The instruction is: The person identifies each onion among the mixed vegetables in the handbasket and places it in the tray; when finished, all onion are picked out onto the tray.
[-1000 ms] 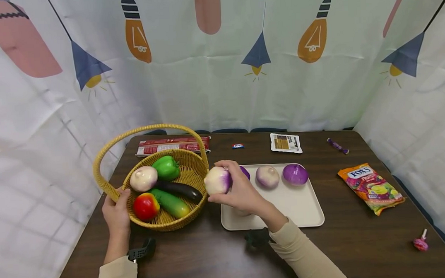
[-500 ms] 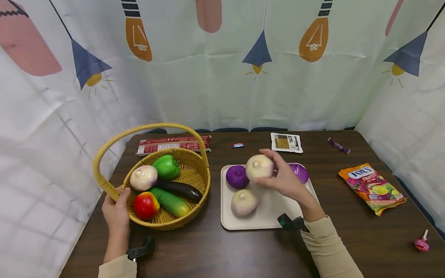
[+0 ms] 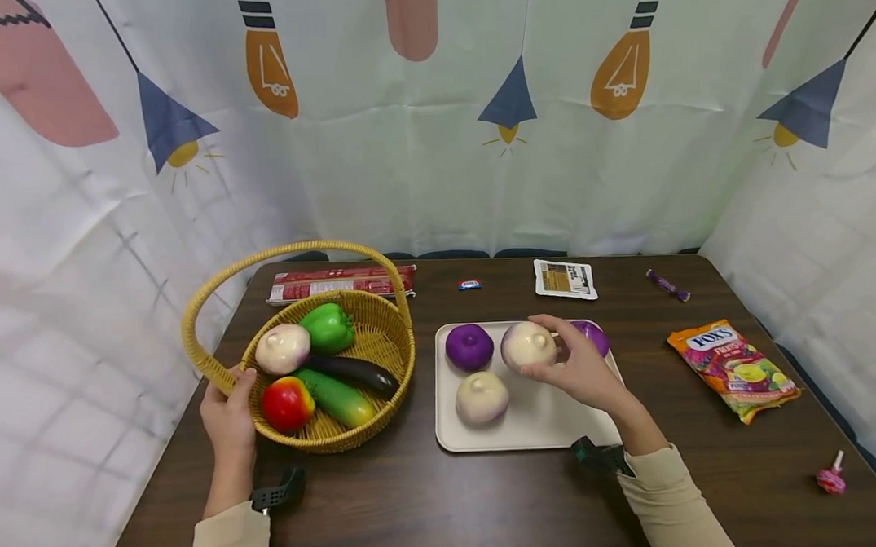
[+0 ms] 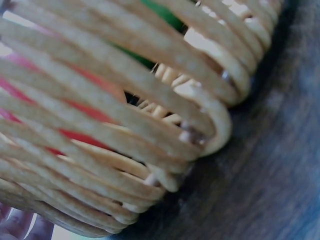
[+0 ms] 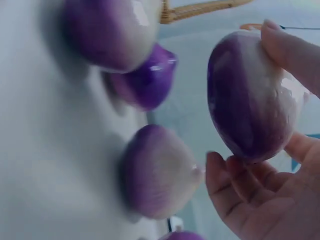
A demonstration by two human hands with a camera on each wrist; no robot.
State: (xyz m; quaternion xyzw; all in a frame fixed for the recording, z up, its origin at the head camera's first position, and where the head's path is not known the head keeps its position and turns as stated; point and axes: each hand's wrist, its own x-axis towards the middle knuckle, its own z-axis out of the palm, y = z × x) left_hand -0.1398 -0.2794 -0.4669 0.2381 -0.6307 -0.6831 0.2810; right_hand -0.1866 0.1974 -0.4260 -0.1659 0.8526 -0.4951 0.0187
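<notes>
Pale, purple-tinged, an onion [image 3: 528,345] is gripped in the curled fingers of the right hand [image 3: 578,369] over the far part of a cream tray [image 3: 562,419], as seen from the head camera. On the tray, a purple onion [image 3: 469,345] is seen just left of the held one, a paler onion [image 3: 481,397] lies nearer the front edge, and another purple onion [image 3: 595,336] is partly hidden behind the hand. At the left of the dark worktop [image 3: 433,502], the rim of a wicker basket [image 3: 382,329] is held by the left hand [image 3: 227,413], fingers curled round the weave; a green pepper [image 3: 326,328], a white onion [image 3: 283,349], an aubergine [image 3: 354,372], a cucumber [image 3: 337,398] and a red apple [image 3: 287,404] are held inside it. A sweets bag [image 3: 732,368] and a lollipop [image 3: 830,478] are seen at the right.

From the left wrist, only the basket's woven strands [image 4: 125,125] are shown close up, with red and green glimpsed through the gaps; fingertips [image 4: 22,225] are caught at the bottom corner.

From the right wrist, the held onion [image 5: 252,97] is shown pinched between fingers [image 5: 295,55] and palm, clear of the tray [image 5: 45,175], with other onions lying beside it.
</notes>
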